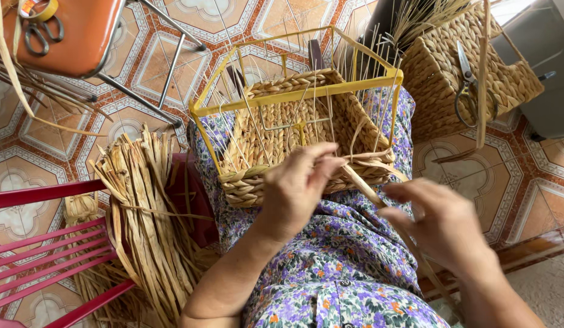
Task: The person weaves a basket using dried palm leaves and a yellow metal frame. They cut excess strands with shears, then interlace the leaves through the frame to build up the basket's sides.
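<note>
**Weaving a basket on the lap**

Patterned floor tiles point(27, 176) lie all around. The left hand point(297, 188) bends inward, fingertips pinched on a straw strand point(364, 187) at the basket point(276, 136) rim. The right hand point(443, 222) hovers lower, fingers loosely curled, the strand running beneath them. The half-woven basket sits inside a yellow wire frame point(294, 97).

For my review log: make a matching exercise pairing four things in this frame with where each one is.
Things:
1. half-woven basket
2. bundle of dried straw
3. black-handled scissors
4. grey scissors

Places:
A. on the orange chair seat, upper left
B. on the finished woven basket, upper right
C. on the person's lap, in a yellow wire frame
D. leaning beside the red chair, on the left

Pairs: 1-C, 2-D, 3-A, 4-B
</note>
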